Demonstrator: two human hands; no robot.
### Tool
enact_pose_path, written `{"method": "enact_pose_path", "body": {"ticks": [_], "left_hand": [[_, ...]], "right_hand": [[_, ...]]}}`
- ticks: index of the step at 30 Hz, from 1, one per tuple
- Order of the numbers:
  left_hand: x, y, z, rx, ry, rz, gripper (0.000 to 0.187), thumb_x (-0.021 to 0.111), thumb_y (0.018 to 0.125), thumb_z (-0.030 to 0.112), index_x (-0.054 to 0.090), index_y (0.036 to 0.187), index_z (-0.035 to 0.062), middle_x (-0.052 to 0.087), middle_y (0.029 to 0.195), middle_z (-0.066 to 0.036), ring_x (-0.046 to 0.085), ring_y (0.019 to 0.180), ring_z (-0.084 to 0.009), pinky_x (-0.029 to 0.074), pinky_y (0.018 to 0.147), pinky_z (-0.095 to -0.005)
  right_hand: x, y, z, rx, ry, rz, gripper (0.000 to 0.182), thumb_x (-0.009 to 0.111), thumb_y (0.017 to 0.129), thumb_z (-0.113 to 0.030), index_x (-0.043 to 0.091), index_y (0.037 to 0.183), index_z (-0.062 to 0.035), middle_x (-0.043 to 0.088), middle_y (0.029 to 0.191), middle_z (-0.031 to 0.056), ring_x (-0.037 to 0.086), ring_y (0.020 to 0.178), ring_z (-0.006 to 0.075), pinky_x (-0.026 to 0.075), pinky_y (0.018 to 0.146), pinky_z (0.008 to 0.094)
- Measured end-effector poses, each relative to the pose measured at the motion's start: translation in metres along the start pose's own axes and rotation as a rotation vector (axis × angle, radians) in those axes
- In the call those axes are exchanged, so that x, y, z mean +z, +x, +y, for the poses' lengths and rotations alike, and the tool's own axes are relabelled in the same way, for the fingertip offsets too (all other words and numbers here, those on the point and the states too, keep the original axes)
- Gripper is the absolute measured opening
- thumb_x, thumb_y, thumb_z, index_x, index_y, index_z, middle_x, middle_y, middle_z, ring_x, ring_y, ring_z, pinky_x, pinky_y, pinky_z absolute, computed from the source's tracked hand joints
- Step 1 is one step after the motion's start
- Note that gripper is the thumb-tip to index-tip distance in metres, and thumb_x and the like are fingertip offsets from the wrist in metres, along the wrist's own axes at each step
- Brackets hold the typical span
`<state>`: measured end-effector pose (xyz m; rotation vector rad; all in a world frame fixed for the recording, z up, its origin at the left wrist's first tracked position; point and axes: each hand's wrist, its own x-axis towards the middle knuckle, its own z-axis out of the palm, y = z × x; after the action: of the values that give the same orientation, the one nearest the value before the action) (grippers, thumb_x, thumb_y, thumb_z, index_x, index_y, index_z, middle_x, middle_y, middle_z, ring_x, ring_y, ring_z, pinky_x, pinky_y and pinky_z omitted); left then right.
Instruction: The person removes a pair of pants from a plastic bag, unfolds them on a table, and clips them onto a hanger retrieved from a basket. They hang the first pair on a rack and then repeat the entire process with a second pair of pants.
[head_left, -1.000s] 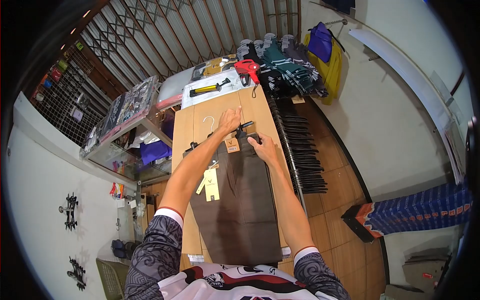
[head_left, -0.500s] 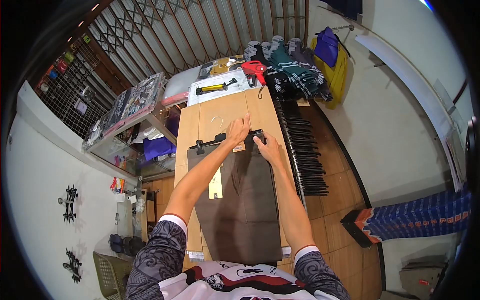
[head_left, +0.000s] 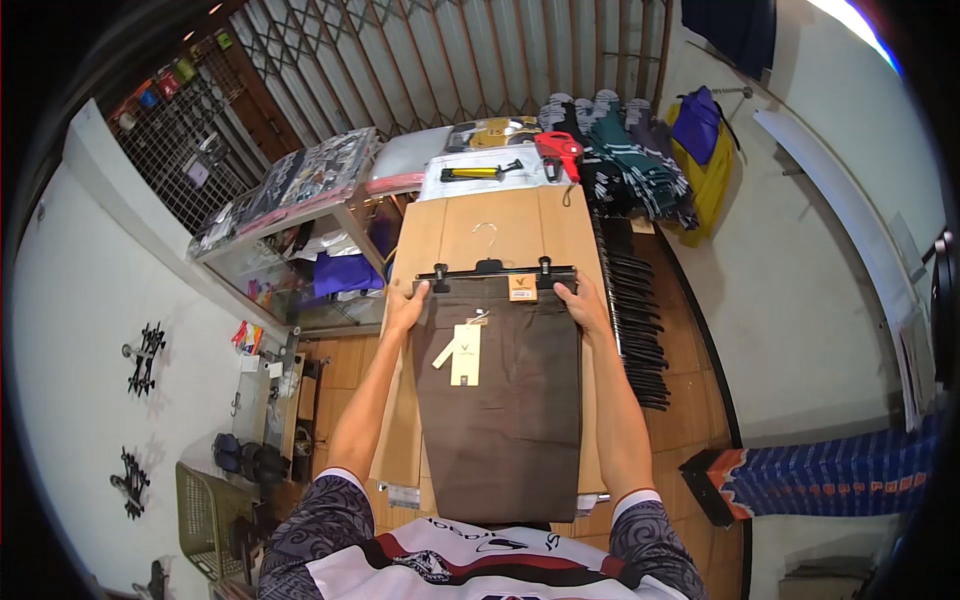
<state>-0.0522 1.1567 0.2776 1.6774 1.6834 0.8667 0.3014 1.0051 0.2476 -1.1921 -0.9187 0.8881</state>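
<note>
Dark brown trousers (head_left: pixel 500 420) lie folded on a cardboard-topped table, waistband away from me. A black clip hanger (head_left: pixel 490 268) with a metal hook runs along the waistband, both of its clips on the cloth. My left hand (head_left: pixel 404 306) pinches the waistband's left corner, thumb on top. At the opposite corner, my right hand (head_left: pixel 584 302) grips the waistband the same way. A cream hang tag (head_left: pixel 465 355) lies on the front of the trousers, and a small orange-and-white label (head_left: pixel 522 288) sits by the right clip.
Beyond the cardboard (head_left: pixel 450 225) lie a red label gun (head_left: pixel 560 152) and a yellow-and-black hand pump (head_left: pixel 470 173). Black hangers (head_left: pixel 635 330) crowd a rail on the right, with folded dark and green garments (head_left: pixel 620 160) behind. A glass display case (head_left: pixel 300 270) stands on the left.
My left hand has left the right clip and moved to the left waistband corner. My right hand now grips the right corner. The trousers lie straighter, and the view has shifted.
</note>
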Motion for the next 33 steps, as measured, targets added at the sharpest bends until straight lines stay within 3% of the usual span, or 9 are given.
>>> {"method": "enact_pose_path", "body": {"ticks": [1, 2, 6, 9, 14, 18, 25, 30, 33], "left_hand": [[-0.004, 0.004, -0.013, 0.035, -0.150, -0.112, 0.084, 0.077, 0.089, 0.043, 0.041, 0.145, -0.0082, 0.062, 0.129, -0.024, 0.062, 0.115, -0.0300, 0.049, 0.100, -0.0396], [-0.006, 0.008, -0.023, 0.101, -0.237, -0.168, 0.062, 0.077, 0.092, 0.037, 0.059, 0.130, -0.0081, 0.071, 0.113, -0.015, 0.066, 0.096, -0.0183, 0.053, 0.086, -0.0310], [-0.027, -0.019, 0.004, 0.012, -0.399, -0.249, 0.030, 0.070, 0.098, 0.028, 0.075, 0.103, -0.0008, 0.072, 0.092, -0.001, 0.060, 0.081, -0.0082, 0.050, 0.076, -0.0280], [-0.035, -0.034, 0.007, 0.134, -0.484, -0.231, 0.030, 0.069, 0.100, 0.028, 0.075, 0.106, 0.0000, 0.072, 0.095, -0.001, 0.060, 0.082, -0.0087, 0.049, 0.077, -0.0278], [-0.065, -0.075, 0.036, 0.152, -0.631, -0.150, 0.030, 0.067, 0.101, 0.028, 0.074, 0.111, 0.0003, 0.072, 0.099, -0.003, 0.063, 0.087, -0.0107, 0.050, 0.080, -0.0278], [-0.091, -0.105, 0.035, 0.138, -0.820, -0.286, 0.030, 0.065, 0.102, 0.026, 0.074, 0.111, -0.0005, 0.073, 0.102, -0.004, 0.063, 0.090, -0.0099, 0.050, 0.082, -0.0268], [-0.174, -0.197, 0.036, 0.274, -0.712, -0.420, 0.028, 0.073, 0.097, 0.022, 0.072, 0.109, -0.0036, 0.073, 0.104, -0.006, 0.064, 0.091, -0.0099, 0.052, 0.083, -0.0284], [-0.221, -0.270, 0.036, 0.229, -0.900, -0.581, 0.026, 0.074, 0.096, 0.021, 0.072, 0.105, -0.0040, 0.074, 0.098, -0.007, 0.065, 0.084, -0.0111, 0.052, 0.078, -0.0262], [-0.234, -0.307, 0.035, 0.284, -0.787, -0.634, 0.025, 0.074, 0.096, 0.019, 0.072, 0.104, -0.0037, 0.074, 0.098, -0.007, 0.065, 0.083, -0.0108, 0.052, 0.076, -0.0267]], "right_hand": [[0.000, -0.003, -0.007, -0.007, 0.026, -0.016, 0.035, 0.069, 0.095, -0.006, 0.060, 0.128, 0.0027, 0.070, 0.114, 0.0092, 0.064, 0.105, 0.0179, 0.049, 0.095, 0.0312], [0.000, -0.006, -0.014, 0.031, 0.057, -0.014, 0.035, 0.070, 0.095, -0.006, 0.060, 0.128, 0.0029, 0.070, 0.113, 0.0090, 0.065, 0.103, 0.0171, 0.050, 0.094, 0.0304], [0.004, -0.021, -0.031, 0.067, 0.085, 0.040, 0.034, 0.069, 0.098, -0.013, 0.063, 0.126, 0.0040, 0.071, 0.113, 0.0081, 0.066, 0.098, 0.0134, 0.052, 0.089, 0.0284], [0.004, -0.037, -0.026, 0.043, 0.057, 0.112, 0.033, 0.068, 0.100, -0.018, 0.066, 0.124, 0.0048, 0.071, 0.113, 0.0073, 0.066, 0.098, 0.0123, 0.052, 0.087, 0.0274], [0.012, -0.074, -0.044, -0.109, 0.033, 0.287, 0.026, 0.065, 0.102, -0.018, 0.069, 0.116, 0.0030, 0.072, 0.108, 0.0040, 0.064, 0.094, 0.0097, 0.051, 0.084, 0.0255], [0.024, -0.132, -0.091, -0.103, 0.024, 0.332, 0.023, 0.064, 0.103, -0.018, 0.069, 0.114, 0.0018, 0.072, 0.105, 0.0026, 0.062, 0.093, 0.0087, 0.049, 0.085, 0.0252], [0.071, -0.279, -0.185, -0.181, -0.186, 0.435, 0.023, 0.064, 0.101, -0.015, 0.064, 0.119, 0.0002, 0.070, 0.111, 0.0046, 0.062, 0.098, 0.0116, 0.048, 0.091, 0.0290], [0.094, -0.393, -0.205, -0.261, -0.287, 0.502, 0.025, 0.068, 0.096, -0.008, 0.064, 0.119, -0.0001, 0.070, 0.107, 0.0048, 0.061, 0.101, 0.0138, 0.047, 0.093, 0.0309], [0.108, -0.469, -0.212, -0.238, -0.297, 0.632, 0.022, 0.068, 0.095, -0.005, 0.064, 0.116, -0.0007, 0.069, 0.104, 0.0031, 0.060, 0.098, 0.0118, 0.048, 0.091, 0.0293]]}}
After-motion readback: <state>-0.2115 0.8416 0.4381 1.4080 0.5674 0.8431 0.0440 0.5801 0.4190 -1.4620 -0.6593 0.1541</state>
